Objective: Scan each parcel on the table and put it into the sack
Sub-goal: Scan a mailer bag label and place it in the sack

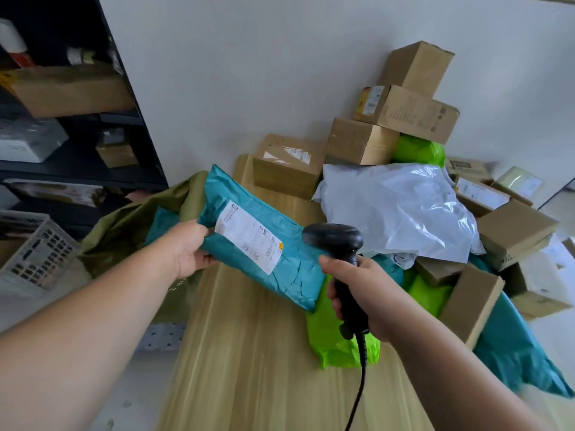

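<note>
Step in hand (judged): scan, not yet drop.

Left hand (189,247) grips the left end of a teal parcel (298,269), thumb on top and fingers curled underneath. The parcel is held at centre frame over the left side of the table (249,353), with its white label (249,236) facing up.

Right hand (357,290) is wrapped round the handle of a black scanner (333,241). The scanner head sits just right of the label and points across it. Cannot tell whether the trigger is pressed; no beam shows on the label.

To do it well: the bag is soft and held by one end, so the label may crease. Tilt it square to the scanner head, back the scanner off a little so the whole barcode is covered, and hold both steady until the read registers. Only then swing left.

Containers: olive sack (124,225) at centre left, mouth open beside the table's left edge, just behind the gripped end of the parcel. Another teal bag (161,225) shows inside it; anything deeper is hidden. A pale slotted crate (37,250) is at the left edge, contents unclear.

Waiting at right: grey bag (395,206), green bag (339,343), stacked cardboard boxes (361,141)
</note>
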